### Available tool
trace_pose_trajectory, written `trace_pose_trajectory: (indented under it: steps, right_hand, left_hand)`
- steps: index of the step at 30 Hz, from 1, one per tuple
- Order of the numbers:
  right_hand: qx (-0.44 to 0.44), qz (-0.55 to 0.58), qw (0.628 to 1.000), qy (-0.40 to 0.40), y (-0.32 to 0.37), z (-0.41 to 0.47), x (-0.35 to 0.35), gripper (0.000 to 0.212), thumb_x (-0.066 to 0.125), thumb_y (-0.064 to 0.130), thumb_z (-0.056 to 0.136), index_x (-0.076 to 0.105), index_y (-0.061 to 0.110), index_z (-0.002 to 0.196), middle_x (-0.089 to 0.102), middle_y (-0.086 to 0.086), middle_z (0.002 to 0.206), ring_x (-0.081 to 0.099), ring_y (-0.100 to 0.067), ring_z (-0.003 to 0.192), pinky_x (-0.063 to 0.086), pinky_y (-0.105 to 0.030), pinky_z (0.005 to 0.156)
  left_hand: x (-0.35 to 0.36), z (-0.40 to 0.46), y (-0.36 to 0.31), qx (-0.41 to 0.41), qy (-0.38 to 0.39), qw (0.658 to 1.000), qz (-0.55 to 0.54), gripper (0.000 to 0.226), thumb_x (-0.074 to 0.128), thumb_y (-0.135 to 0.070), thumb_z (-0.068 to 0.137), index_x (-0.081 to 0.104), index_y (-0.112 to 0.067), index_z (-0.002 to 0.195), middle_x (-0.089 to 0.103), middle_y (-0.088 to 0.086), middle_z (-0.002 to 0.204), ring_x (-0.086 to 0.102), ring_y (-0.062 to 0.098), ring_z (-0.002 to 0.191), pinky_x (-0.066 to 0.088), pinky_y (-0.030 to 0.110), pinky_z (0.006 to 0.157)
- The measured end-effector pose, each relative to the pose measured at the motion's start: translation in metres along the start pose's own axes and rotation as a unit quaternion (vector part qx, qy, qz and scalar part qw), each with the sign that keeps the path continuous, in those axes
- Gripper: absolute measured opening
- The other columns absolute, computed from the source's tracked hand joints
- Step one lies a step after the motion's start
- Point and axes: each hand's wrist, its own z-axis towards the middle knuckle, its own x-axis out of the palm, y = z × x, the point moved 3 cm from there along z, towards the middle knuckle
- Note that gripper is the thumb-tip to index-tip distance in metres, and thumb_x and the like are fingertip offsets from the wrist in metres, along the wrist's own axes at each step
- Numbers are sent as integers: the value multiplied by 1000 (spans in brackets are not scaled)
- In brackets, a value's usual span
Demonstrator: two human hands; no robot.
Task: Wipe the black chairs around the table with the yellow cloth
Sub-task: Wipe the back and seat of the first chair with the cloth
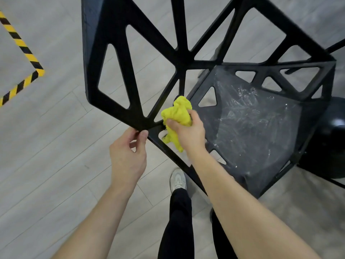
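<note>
A black chair [128,58] with triangular cut-outs fills the upper middle of the head view, its backrest towards me and its scuffed, dusty seat [250,124] to the right. My right hand [188,133] grips a bunched yellow cloth [176,114] and holds it against the lower corner where backrest and seat meet. My left hand [128,156] pinches the backrest's bottom corner between thumb and fingers. Part of the cloth hangs below my right hand.
Grey plank floor lies all around. Yellow-and-black hazard tape [22,47] marks a corner at the left. A second black object [334,139] stands at the right edge behind the seat. My leg and white shoe [178,180] stand just below the chair.
</note>
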Motion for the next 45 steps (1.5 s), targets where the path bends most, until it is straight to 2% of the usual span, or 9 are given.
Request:
trace_pose_trajectory:
  steps: [7,15,21,24,29,34,37,42,45]
  right_hand:
    - [36,-11,998,-59,8,24,-8,43,87,32,79,68,28,117,73,6,100,71,-21,103,58,-35,82]
    - [-29,-40,999,20,10,7,-10,37,90,34,80,73,34,112,71,15,89,69,-1,85,49,-19,68]
    - [86,56,990,96,30,18,-63,50,96,38,74,76,21,117,80,-5,113,78,-29,102,64,-45,87]
    - [132,109,957,233,48,-23,-108,53,88,41,84,75,15,129,75,-11,127,74,-35,102,54,-39,80]
    - [105,33,938,330,90,-52,-172,30,74,-12,85,68,4,110,69,-16,101,71,-24,85,58,-30,69]
    - [-34,-233,961,144,123,-5,-224,42,82,29,66,73,33,107,74,-1,107,71,-21,95,61,-44,81]
    - [-120,-314,941,28,137,28,-253,38,84,36,74,66,31,107,69,6,101,66,-14,91,58,-35,73]
    - [-345,-203,911,-103,204,100,-288,31,84,47,80,72,26,99,76,1,98,71,-20,94,56,-38,79]
    - [-349,-361,858,-108,235,172,-264,45,56,49,105,72,8,115,67,-23,121,62,-41,117,47,-44,96]
  left_hand:
    - [-1,-1,-3,-13,0,1000,12,18,63,-27,109,77,-23,120,78,-14,96,76,18,92,58,28,85]
    - [-3,0,-3,-2,2,1000,21,16,62,-26,110,77,-24,113,76,-20,89,75,3,86,56,18,82]
    - [-7,-14,-31,-109,212,946,218,59,46,-64,107,77,-21,82,74,-8,60,73,8,57,63,38,76]
    - [-1,-35,-75,68,136,967,206,24,73,-56,94,75,-32,97,72,-15,79,70,7,80,58,34,75]
    - [53,2,-136,291,246,914,143,83,83,-44,78,53,-34,154,55,-8,148,52,16,139,44,44,117]
    - [103,37,-169,212,300,925,93,24,70,-19,89,75,-36,106,74,-20,91,66,-3,88,47,17,75]
    - [135,53,-175,186,273,942,67,13,59,-29,90,72,-28,93,71,-4,80,65,10,79,51,35,72]
    - [179,97,-219,184,176,962,-98,23,63,-38,101,71,-24,117,75,5,104,70,23,96,56,40,82]
    - [187,144,-225,259,-27,965,27,43,56,-47,105,59,-25,141,67,1,130,61,24,124,49,45,105]
